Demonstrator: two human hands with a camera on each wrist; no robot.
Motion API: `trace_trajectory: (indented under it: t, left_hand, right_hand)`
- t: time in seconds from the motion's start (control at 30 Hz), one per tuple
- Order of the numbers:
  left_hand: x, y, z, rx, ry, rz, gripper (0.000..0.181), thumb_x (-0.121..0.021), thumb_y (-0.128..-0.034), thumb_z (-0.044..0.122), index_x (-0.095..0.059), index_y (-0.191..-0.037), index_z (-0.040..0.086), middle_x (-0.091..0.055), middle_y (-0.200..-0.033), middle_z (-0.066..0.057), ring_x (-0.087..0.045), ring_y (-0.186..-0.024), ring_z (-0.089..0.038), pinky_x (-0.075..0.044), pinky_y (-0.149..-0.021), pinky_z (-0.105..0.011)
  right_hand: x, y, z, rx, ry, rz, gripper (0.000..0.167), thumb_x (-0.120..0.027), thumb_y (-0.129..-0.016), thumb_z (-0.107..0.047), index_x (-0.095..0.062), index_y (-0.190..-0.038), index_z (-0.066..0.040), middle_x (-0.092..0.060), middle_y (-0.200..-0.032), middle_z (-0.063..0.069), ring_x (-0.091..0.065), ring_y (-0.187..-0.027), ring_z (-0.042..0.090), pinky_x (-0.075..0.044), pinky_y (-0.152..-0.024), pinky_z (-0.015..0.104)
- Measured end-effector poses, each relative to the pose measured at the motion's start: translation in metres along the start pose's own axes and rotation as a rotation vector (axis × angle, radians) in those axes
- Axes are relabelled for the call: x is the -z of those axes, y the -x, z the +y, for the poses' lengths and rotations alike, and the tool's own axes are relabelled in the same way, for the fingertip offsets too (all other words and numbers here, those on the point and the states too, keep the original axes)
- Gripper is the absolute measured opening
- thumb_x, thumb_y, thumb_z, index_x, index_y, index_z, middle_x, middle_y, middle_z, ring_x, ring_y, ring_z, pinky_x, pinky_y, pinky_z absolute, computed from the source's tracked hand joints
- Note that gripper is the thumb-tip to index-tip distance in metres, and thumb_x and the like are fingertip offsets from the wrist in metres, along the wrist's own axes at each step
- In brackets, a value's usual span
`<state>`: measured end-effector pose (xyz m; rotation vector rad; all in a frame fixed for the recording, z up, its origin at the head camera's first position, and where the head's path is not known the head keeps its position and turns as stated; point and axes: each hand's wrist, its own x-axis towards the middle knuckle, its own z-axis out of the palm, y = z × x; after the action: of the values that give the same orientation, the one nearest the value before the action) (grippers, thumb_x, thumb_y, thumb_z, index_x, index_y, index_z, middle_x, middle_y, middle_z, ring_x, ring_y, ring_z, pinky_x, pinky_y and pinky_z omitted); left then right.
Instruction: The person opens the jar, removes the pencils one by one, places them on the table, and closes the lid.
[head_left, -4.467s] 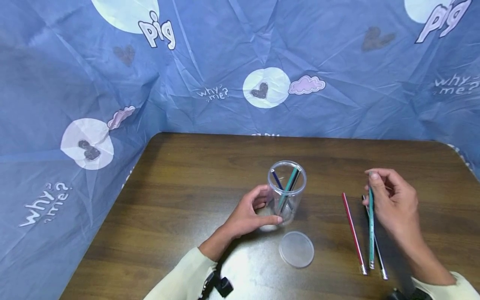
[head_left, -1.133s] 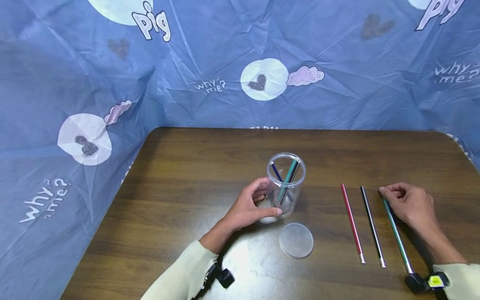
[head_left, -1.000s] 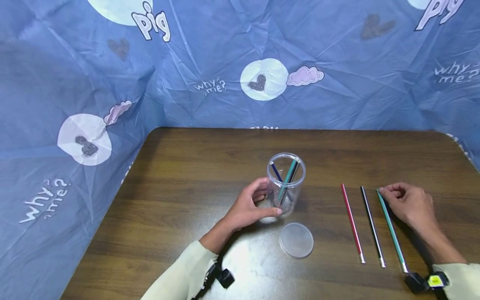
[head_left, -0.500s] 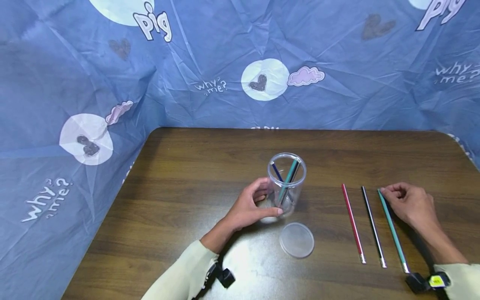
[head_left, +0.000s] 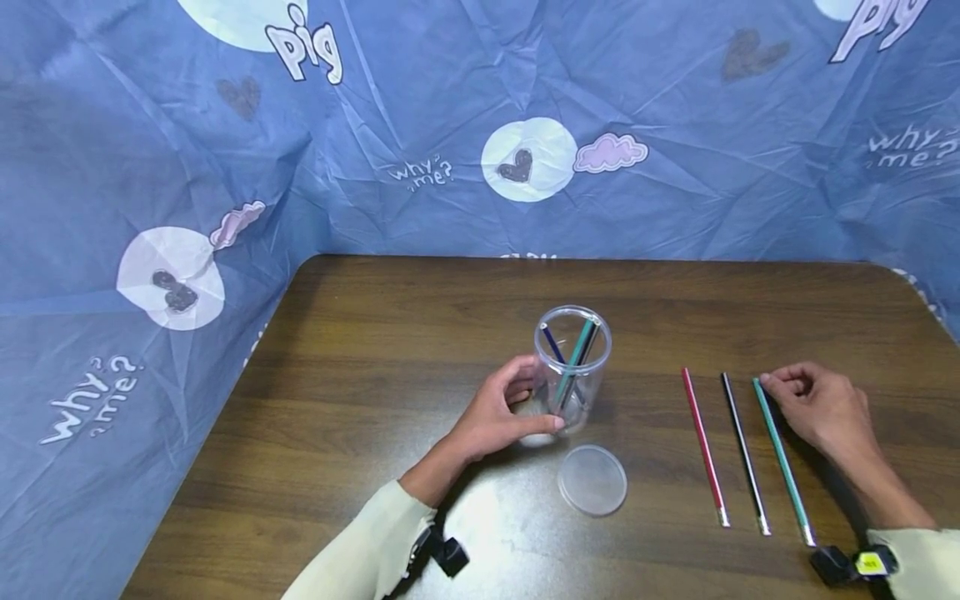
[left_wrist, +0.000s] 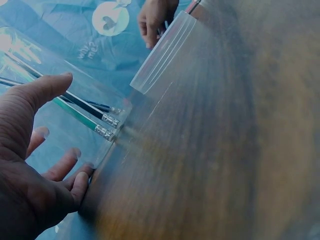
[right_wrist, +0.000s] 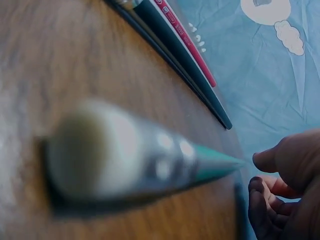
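My left hand [head_left: 491, 412] grips a clear plastic jar [head_left: 592, 396] standing upright, thumb in front and fingers round its side. Several pencils lean inside, a teal pencil [head_left: 576, 358] and a dark blue pencil [head_left: 552, 342] among them; in the left wrist view their metal ferrules [left_wrist: 104, 132] are at the jar's bottom. To the right lie a red pencil [head_left: 703, 442], a black pencil [head_left: 744, 450] and another teal pencil [head_left: 783, 458], side by side and apart. My right hand [head_left: 821, 408] rests at this teal pencil's far tip, fingers loosely curled; contact with it is unclear.
A round translucent lid [head_left: 592, 481] lies flat just in front of the jar. The brown wooden table [head_left: 375, 333] ends at a blue printed sheet [head_left: 420, 100] behind and to the left.
Earlier my right hand pinched the teal pencil over the black one. That pencil now lies to the right of the black one, with my hand beside its tip. The left hand has kept its grip.
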<state>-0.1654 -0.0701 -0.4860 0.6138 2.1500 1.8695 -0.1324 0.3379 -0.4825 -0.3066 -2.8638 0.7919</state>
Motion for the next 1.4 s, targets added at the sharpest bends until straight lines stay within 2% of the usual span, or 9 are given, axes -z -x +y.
trace_trajectory:
  t: [0.2,0.4,0.5,0.7,0.83,1.0,1.2,1.4]
  left_hand:
    - [0.001,0.000,-0.002,0.004,-0.005,-0.001,0.069,-0.087,-0.0731,0.004,-0.054,-0.133,0.007,-0.061,-0.127,-0.013,-0.058,-0.120,-0.026,-0.044,-0.105,-0.039]
    - [0.000,-0.001,-0.001,0.001,0.002,-0.003,0.069,-0.087,-0.0727,0.003,-0.054,-0.134,0.006,-0.061,-0.128,-0.013,-0.058,-0.120,-0.026,-0.044,-0.105,-0.039]
    - [0.000,-0.001,-0.001,0.000,0.004,-0.004,0.069,-0.087,-0.0727,0.003,-0.054,-0.134,0.006,-0.061,-0.128,-0.014,-0.058,-0.120,-0.027,-0.044,-0.105,-0.039]
    - [-0.001,0.000,0.000,0.003,0.005,-0.001,0.069,-0.086,-0.0732,0.001,-0.053,-0.134,0.004,-0.060,-0.130,-0.016,-0.057,-0.122,-0.028,-0.043,-0.105,-0.041]
    - [-0.001,-0.001,0.000,-0.003,0.017,0.000,0.069,-0.086,-0.0732,0.000,-0.053,-0.134,0.002,-0.059,-0.131,-0.018,-0.056,-0.123,-0.031,-0.042,-0.106,-0.044]
    - [-0.001,-0.002,0.001,0.014,0.008,-0.001,0.070,-0.086,-0.0729,0.001,-0.053,-0.134,0.005,-0.060,-0.130,-0.014,-0.057,-0.122,-0.027,-0.044,-0.105,-0.040]
    - [0.000,-0.001,0.001,0.007,0.013,-0.001,0.069,-0.086,-0.0733,0.002,-0.053,-0.133,0.005,-0.061,-0.128,-0.014,-0.058,-0.120,-0.026,-0.044,-0.105,-0.040]
    - [0.000,-0.001,0.000,0.001,0.008,-0.001,0.069,-0.086,-0.0730,0.003,-0.053,-0.133,0.005,-0.061,-0.128,-0.014,-0.058,-0.120,-0.026,-0.044,-0.105,-0.040]
  right_hand:
    - [0.005,0.000,-0.010,0.006,-0.007,0.027,0.033,-0.061,-0.099,-0.030,-0.064,-0.103,0.003,-0.065,-0.085,0.016,-0.054,-0.069,0.021,-0.035,-0.060,0.037]
    - [0.016,0.000,-0.028,0.100,-0.045,0.107,0.027,-0.065,-0.096,-0.028,-0.066,-0.100,-0.002,-0.065,-0.080,0.009,-0.049,-0.063,0.003,-0.033,-0.061,0.032]
    - [0.020,0.002,-0.040,0.129,-0.078,0.124,0.025,-0.067,-0.095,-0.027,-0.067,-0.100,-0.003,-0.062,-0.076,0.004,-0.046,-0.061,-0.002,-0.033,-0.059,0.027]
    - [0.026,0.008,-0.066,0.163,-0.148,0.128,0.021,-0.070,-0.093,-0.023,-0.067,-0.100,-0.003,-0.059,-0.073,-0.003,-0.046,-0.060,0.000,-0.034,-0.055,0.021]
    - [0.028,0.012,-0.081,0.188,-0.171,0.145,0.018,-0.070,-0.093,-0.021,-0.067,-0.099,-0.004,-0.058,-0.074,-0.003,-0.046,-0.060,0.000,-0.035,-0.053,0.020]
    - [0.030,0.017,-0.096,0.236,-0.207,0.172,0.012,-0.072,-0.092,-0.016,-0.068,-0.097,-0.005,-0.058,-0.072,-0.008,-0.045,-0.060,-0.001,-0.034,-0.050,0.017]
    - [0.032,0.020,-0.113,0.317,-0.322,0.184,0.008,-0.075,-0.087,-0.006,-0.069,-0.093,-0.005,-0.059,-0.072,-0.016,-0.048,-0.058,-0.004,-0.037,-0.050,0.013]
    - [0.033,0.026,-0.127,0.348,-0.364,0.184,0.009,-0.075,-0.086,-0.003,-0.070,-0.093,-0.007,-0.060,-0.073,-0.018,-0.050,-0.059,-0.005,-0.038,-0.051,0.012]
